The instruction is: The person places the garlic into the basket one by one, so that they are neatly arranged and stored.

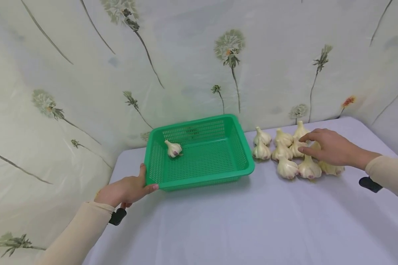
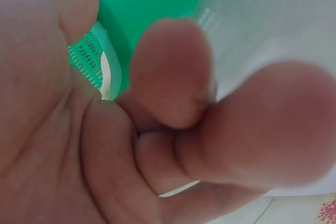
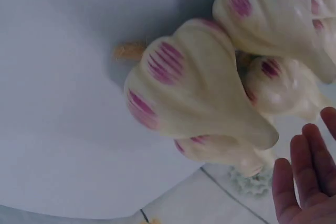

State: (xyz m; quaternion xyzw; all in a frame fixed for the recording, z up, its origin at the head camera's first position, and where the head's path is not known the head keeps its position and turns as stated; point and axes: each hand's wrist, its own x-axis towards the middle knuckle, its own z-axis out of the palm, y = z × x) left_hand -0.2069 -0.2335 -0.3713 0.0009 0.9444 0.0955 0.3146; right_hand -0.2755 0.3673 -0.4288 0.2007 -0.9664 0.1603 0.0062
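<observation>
A green plastic basket (image 1: pixel 199 180) with slotted walls stands on the table, and one garlic bulb (image 1: pixel 174 149) lies inside near its left end. My left hand (image 1: pixel 127 188) grips the basket's near left corner, thumb at the rim; in the left wrist view its fingers (image 2: pixel 170 72) look curled and blurred. Above the garlic bulbs (image 1: pixel 287 169) on the right hovers my right hand (image 1: pixel 333 147), holding nothing, with its fingers loosely extended. Seen from the right wrist, purple-streaked garlic (image 3: pixel 189 82) sits beside the fingers (image 3: pixel 304 166), apart from them. The hand hides part of the group.
Several bulbs stand close together in rough rows right of the basket. A pale cloth covers the table (image 1: pixel 219 224). Behind it hangs a curtain (image 1: pixel 192 66) printed with dandelions, close to the basket's far side.
</observation>
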